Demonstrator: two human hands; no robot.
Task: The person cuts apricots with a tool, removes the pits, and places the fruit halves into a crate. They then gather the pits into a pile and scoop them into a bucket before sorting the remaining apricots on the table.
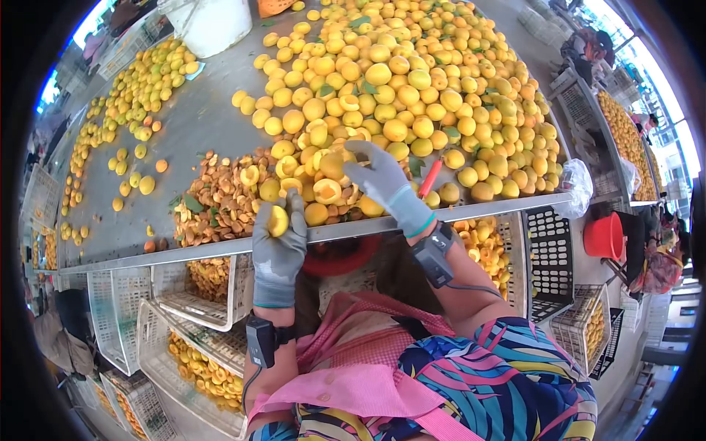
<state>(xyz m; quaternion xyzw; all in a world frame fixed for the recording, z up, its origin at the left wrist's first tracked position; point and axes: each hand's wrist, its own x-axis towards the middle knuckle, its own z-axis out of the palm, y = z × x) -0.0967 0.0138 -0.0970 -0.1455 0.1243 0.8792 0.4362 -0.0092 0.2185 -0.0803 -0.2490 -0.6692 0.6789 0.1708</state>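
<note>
This looks like a fruit-processing workshop: metal table (213, 95), heaped yellow fruit (412, 81), plastic crates (114, 312).

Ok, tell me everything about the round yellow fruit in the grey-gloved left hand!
The round yellow fruit looks smooth, with some orange. The grey-gloved left hand holds it in a pinch, by the near edge of the grey metal table. Whether it's whole or cut, I can't tell.

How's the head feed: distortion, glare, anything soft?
Head view: fisheye bends the metal table's sides, corners go black; head view: openings at upper right blow out white; head view: clothing at far right looks soft, while left hand and right hand read clearly.
</note>
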